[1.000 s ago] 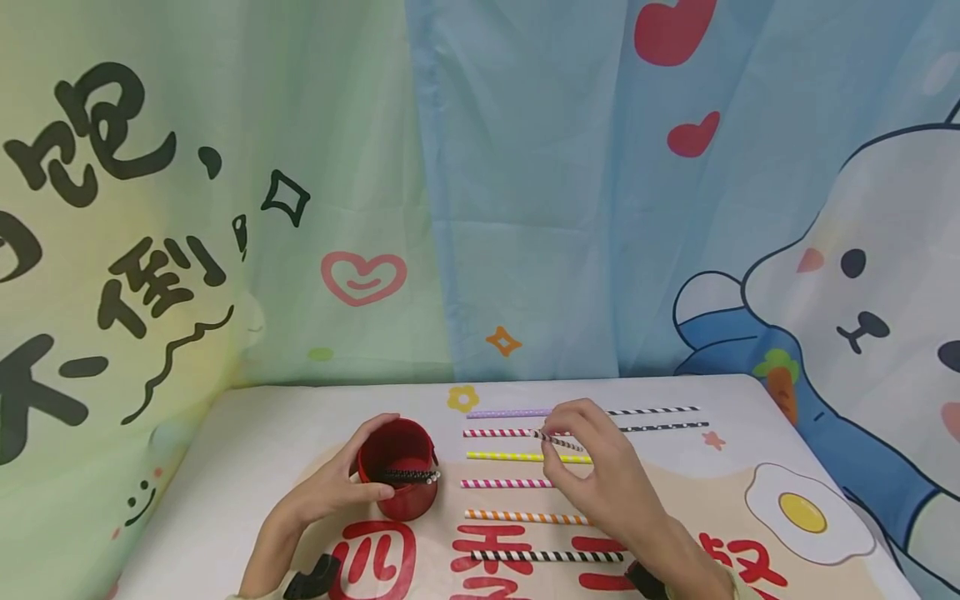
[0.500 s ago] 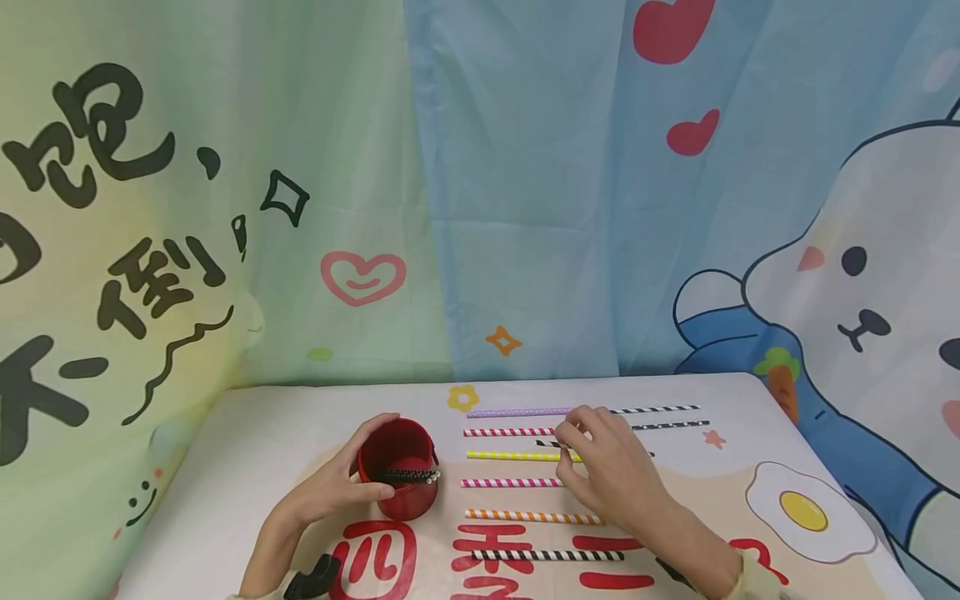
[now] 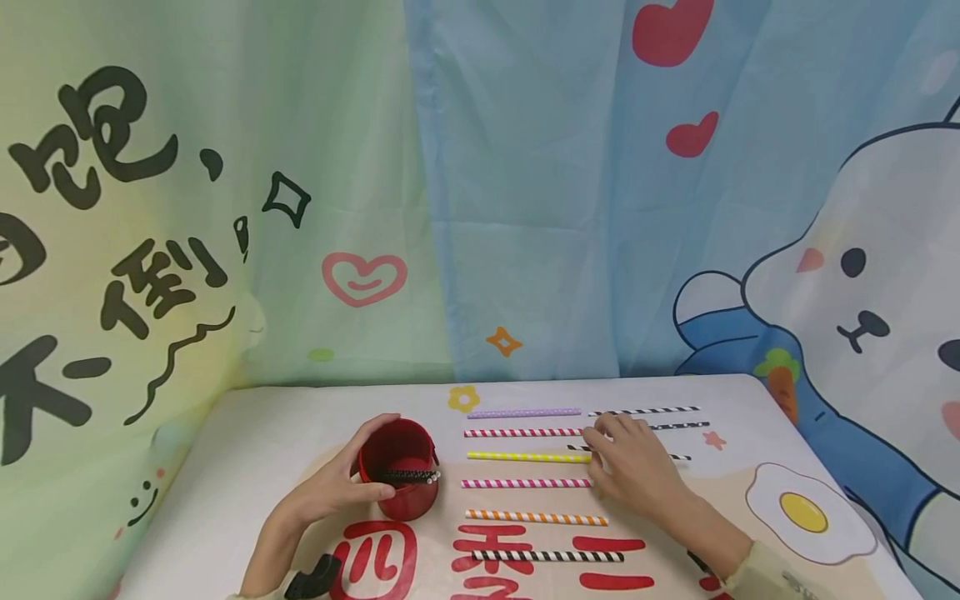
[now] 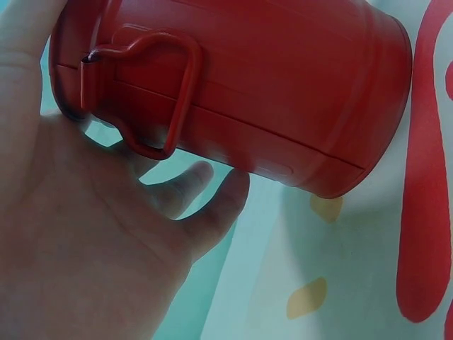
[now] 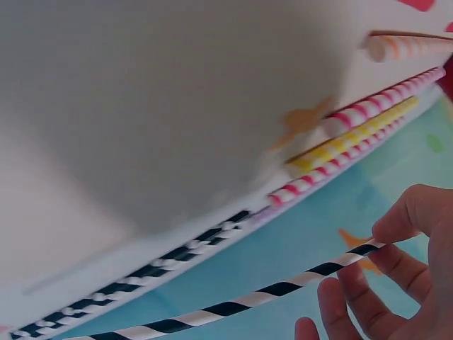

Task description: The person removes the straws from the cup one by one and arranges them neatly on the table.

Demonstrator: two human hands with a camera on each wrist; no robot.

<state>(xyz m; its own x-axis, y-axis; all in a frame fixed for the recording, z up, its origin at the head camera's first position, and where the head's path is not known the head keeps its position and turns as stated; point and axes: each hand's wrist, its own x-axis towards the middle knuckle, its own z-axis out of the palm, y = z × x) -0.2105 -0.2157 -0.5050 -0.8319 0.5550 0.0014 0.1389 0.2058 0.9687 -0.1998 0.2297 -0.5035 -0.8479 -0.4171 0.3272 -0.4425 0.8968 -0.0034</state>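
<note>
My left hand grips a red bucket from its left side, thumb at the front of the rim; the bucket leans, and black patterned straws lie in its mouth. The left wrist view shows the hand around the bucket with its wire handle. My right hand pinches a black-and-white striped straw near its left end, over the right end of the yellow straw. In the right wrist view the straw extends from between thumb and fingers of the hand.
Left column: purple, red, pink, orange and black-striped straws lie in rows. Two black-and-white straws, one of them striped, lie at the back right. A printed curtain hangs behind the table.
My right hand has moved right with the pinched straw, which now lies crosswise, more of it in sight. The right ends of the purple, yellow and orange straws are uncovered. The left hand and bucket stayed still.
</note>
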